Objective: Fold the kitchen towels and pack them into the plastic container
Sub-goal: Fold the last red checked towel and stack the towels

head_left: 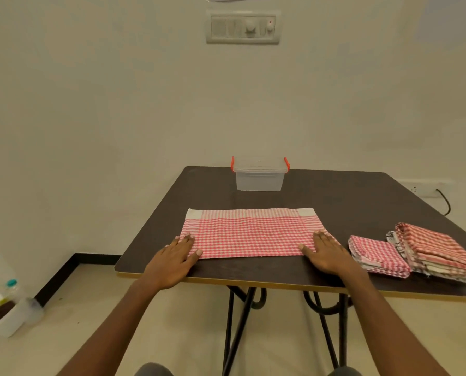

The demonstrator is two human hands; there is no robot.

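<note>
At the bottom of the frame two bare forearms reach forward over the near edge of a dark brown table (348,202). The left hand (176,256) lies flat, fingers straight and a little spread, with the fingertips on the lower left corner of a red-and-white checked kitchen towel (253,232). The right hand (325,252) lies flat in the same way, fingers straight, on the lower right corner. Neither hand grips anything.

The towel lies flat in the centre of the frame, close to the near edge of the table. Its long axis runs from left to right, parallel to this edge. A paler striped band with white corners runs along its far side.

At the right of the frame, just beside the right hand, lies a small folded checked towel (377,256). A stack of folded towels (440,253) touches it at the right edge.

Farther back, above the centre, a clear plastic container (259,176) with red clips stands upright at the far edge of the table, well apart from the towel.

On the wall at the top centre there is a switch panel (242,27). At the lower left, blurred bottles (7,302) stand on the floor.
</note>
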